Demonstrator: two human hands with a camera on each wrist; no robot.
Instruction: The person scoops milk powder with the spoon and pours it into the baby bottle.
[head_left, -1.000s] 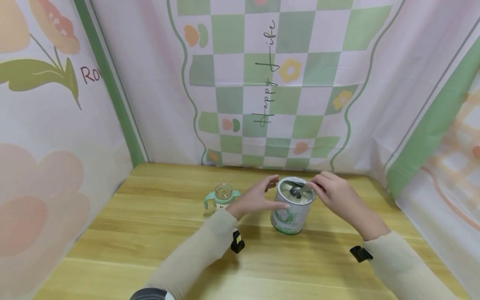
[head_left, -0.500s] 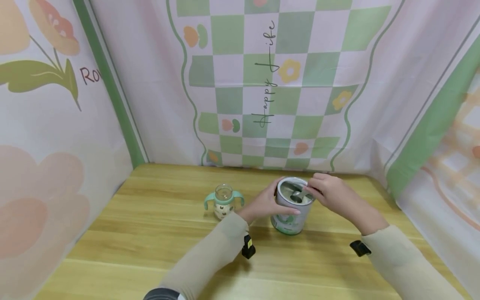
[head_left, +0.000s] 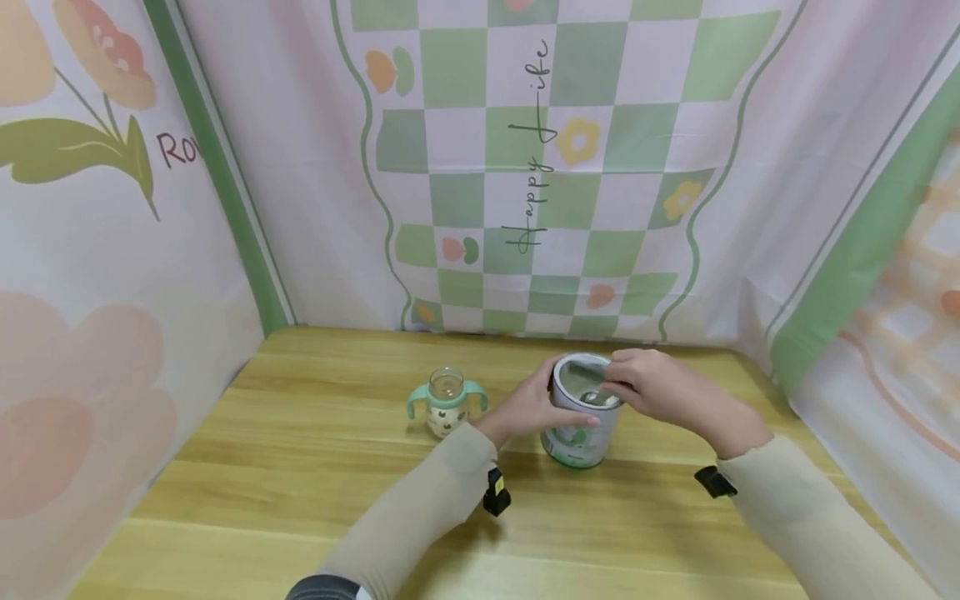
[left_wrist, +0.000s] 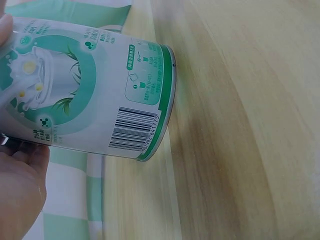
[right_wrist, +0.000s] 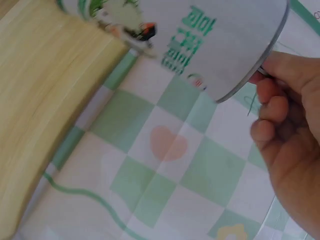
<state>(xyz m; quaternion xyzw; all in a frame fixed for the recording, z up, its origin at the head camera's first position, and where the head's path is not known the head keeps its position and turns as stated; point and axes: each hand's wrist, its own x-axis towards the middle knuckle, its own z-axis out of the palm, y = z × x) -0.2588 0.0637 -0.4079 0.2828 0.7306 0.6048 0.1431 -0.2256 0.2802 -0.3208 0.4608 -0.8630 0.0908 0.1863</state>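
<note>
A white and green milk powder tin [head_left: 576,446], its top open, stands upright on the wooden table. My left hand [head_left: 528,410] grips its near left side near the rim, the thumb across the front. In the left wrist view, the printed side and barcode of the tin [left_wrist: 135,85] face the camera. My right hand [head_left: 660,390] pinches the handle of a metal spoon [head_left: 592,397], whose bowl is down inside the tin. Only a bit of the handle shows between the curled fingers [right_wrist: 272,107] at the rim in the right wrist view; the bowl is hidden there.
A small baby bottle [head_left: 447,408] without a cap, with two mint green handles, stands on the table [head_left: 300,467] left of my left hand. A checked curtain [head_left: 517,200] hangs behind the table's far edge, with printed fabric at both sides.
My left hand has moved right from beside the tin and now grips it. My right hand has shifted slightly left over the rim, moving the spoon within the tin.
</note>
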